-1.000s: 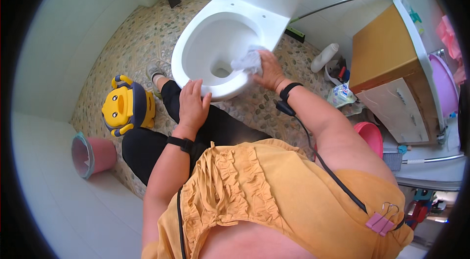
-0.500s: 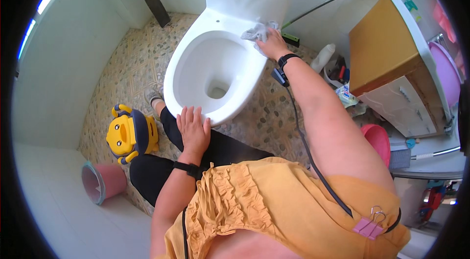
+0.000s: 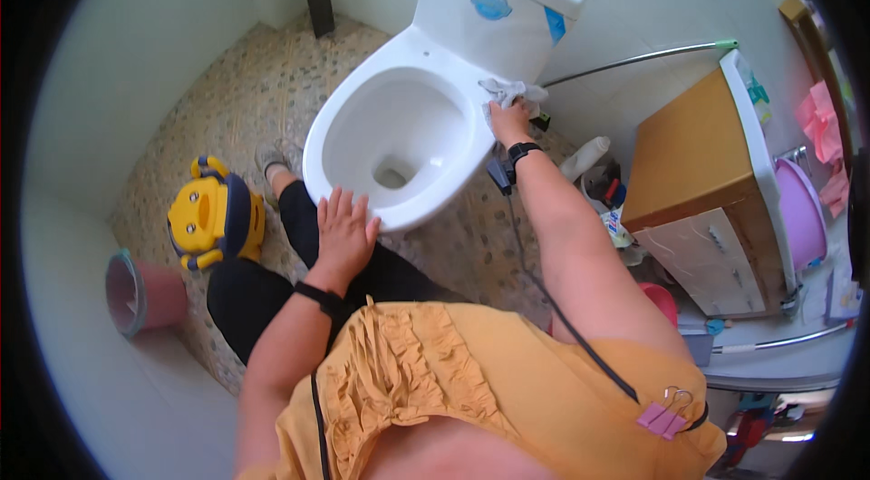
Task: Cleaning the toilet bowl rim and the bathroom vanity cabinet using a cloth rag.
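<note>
A white toilet bowl [image 3: 319,140] stands in front of me with its rim bare. My left hand [image 3: 346,231] lies flat on the front rim, its fingers stretched out. Far to the right, my right hand [image 3: 510,125] grips a crumpled grey-white cloth [image 3: 512,93] against the rear right edge of the bowl, near the cistern. Some of the right fingers are hidden by the cloth and the hand itself.
The white cistern [image 3: 453,22] rises behind the bowl. A wooden cabinet [image 3: 693,145], a white bottle [image 3: 586,156] and a long-handled tool [image 3: 634,60] stand at right. Left are a yellow child's potty [image 3: 207,215] and a pink bin [image 3: 163,297]. A cable runs along my right arm.
The view has shifted, showing more of the cistern top. My right hand and the cloth have moved slightly outward along the bowl's rear right edge. My left hand stays on the front rim.
</note>
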The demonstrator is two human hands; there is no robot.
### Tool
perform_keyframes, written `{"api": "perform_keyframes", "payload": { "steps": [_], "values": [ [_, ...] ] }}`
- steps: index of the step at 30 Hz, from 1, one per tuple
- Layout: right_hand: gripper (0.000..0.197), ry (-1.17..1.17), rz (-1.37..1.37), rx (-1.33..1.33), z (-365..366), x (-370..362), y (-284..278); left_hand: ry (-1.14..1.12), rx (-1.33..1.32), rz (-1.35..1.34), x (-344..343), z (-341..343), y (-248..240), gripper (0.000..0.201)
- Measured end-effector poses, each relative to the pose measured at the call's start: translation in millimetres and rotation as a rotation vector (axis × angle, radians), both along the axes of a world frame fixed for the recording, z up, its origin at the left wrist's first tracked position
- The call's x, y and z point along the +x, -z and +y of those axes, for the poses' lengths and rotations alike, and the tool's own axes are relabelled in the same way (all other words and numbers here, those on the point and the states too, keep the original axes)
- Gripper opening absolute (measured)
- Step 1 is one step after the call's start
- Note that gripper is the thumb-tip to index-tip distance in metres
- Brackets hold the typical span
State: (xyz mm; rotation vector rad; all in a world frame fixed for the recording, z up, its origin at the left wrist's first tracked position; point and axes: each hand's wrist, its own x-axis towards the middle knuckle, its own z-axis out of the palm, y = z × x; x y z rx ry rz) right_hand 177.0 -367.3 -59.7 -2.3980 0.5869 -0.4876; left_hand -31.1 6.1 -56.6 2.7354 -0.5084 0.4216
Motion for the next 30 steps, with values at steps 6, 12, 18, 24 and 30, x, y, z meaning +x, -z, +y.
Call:
{"api": "perform_keyframes", "payload": {
  "steps": [6,12,18,24,30],
  "values": [
    [0.081,-0.399,-0.224,-0.175,44,-83,22,-0.017,-0.007,-0.052,4,8,7,0.044],
    [0.078,-0.759,-0.277,-0.4,118,-197,22,-0.052,-0.044,0.049,4,9,5,0.043],
    [0.056,-1.057,-0.301,-0.491,191,-199,-4,-0.118,-0.641,-0.213,12,12,14,0.043],
    [0.026,-1.134,-0.068,-0.528,253,-180,-22,-0.386,-0.73,-0.259,41,33,47,0.046],
    [0.048,-1.067,0.199,-0.347,308,-153,-36,-0.478,-0.848,-0.151,53,39,54,0.046]
  ]
}}
